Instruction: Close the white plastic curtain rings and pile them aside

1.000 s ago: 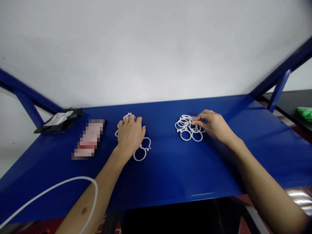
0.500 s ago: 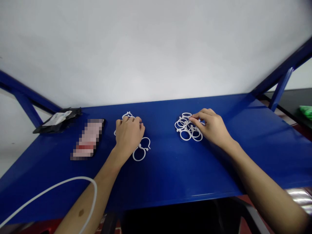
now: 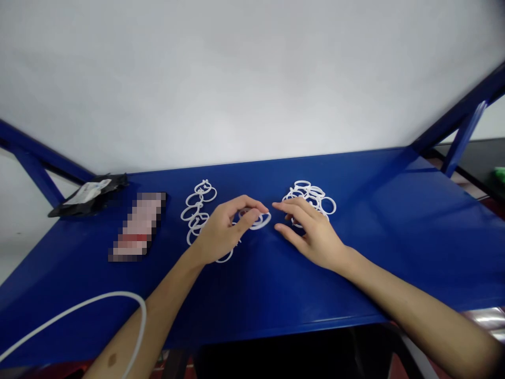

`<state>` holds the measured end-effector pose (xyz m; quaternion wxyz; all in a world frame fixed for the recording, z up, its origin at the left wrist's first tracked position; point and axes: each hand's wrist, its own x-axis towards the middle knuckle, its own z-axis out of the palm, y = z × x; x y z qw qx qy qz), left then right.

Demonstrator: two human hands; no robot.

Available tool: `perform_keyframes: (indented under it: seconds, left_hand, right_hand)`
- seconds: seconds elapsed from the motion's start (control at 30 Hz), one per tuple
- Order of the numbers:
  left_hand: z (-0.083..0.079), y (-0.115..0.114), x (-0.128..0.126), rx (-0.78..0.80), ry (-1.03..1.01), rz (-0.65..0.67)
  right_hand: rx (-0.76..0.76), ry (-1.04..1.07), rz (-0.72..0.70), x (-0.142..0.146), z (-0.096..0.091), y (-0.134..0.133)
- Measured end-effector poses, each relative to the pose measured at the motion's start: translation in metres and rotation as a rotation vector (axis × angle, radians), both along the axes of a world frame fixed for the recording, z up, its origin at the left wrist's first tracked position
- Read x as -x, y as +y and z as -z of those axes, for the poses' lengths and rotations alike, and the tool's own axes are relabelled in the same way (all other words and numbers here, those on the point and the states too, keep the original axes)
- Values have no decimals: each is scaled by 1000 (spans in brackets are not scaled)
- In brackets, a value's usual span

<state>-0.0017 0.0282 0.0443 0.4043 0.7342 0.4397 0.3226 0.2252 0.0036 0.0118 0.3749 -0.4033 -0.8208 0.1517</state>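
See white ring pc (image 3: 259, 227) betw. row & heap, blurred; can't tell if single ring or joined pair, nor if touching the surface below. Find it pinched by L hand (image 3: 226, 229), thumb & forefinger tips almost meeting. Note R hand (image 3: 311, 231) just beside, loosely spread w/ thumb well apart from fingers, apparently w/ nothing in hold, tho can't rule out sth. small hidden underneath.

Past R hand, note heap of white rings (image 3: 314, 198), overlapping, partly covered. On L side, see row of white rings (image 3: 198, 205), near end partly hidden by L hand. Would judge things partway: several pcs in L row, one in L hand, more left in R heap. Can't give exact count.

Farther out on blue table (image 3: 284, 295), see pixelated flat item (image 3: 136, 226) L of row, then black packet (image 3: 116, 182) near back L corner. Spot white cable (image 3: 84, 301) crossing over L forearm (image 3: 163, 305).
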Motion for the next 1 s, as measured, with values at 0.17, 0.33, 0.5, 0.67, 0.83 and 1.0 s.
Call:
perform_keyframes:
  seconds: [0.17, 0.33, 0.5, 0.67, 0.83, 1.0]
  left_hand:
    - [3, -7, -8, 62, -19, 134]
    - [8, -7, -9, 65, -46, 161]
    - [15, -2, -6, 75, -77, 117]
    - [19, 1, -4, 49, -56, 71]
    - [21, 2, -4, 29, -34, 32]
    - [24, 4, -4, 37, -68, -18]
  right_hand:
    - [67, 75, -79, 4, 0, -5]
    - [106, 101, -70, 4, 0, -3]
    - [143, 153, -44, 2, -3, -2]
    - [174, 166, -18, 1, -2, -2]
    - [193, 244, 24, 2, -1, -2]
    - [214, 306, 34, 3, 0, -1]
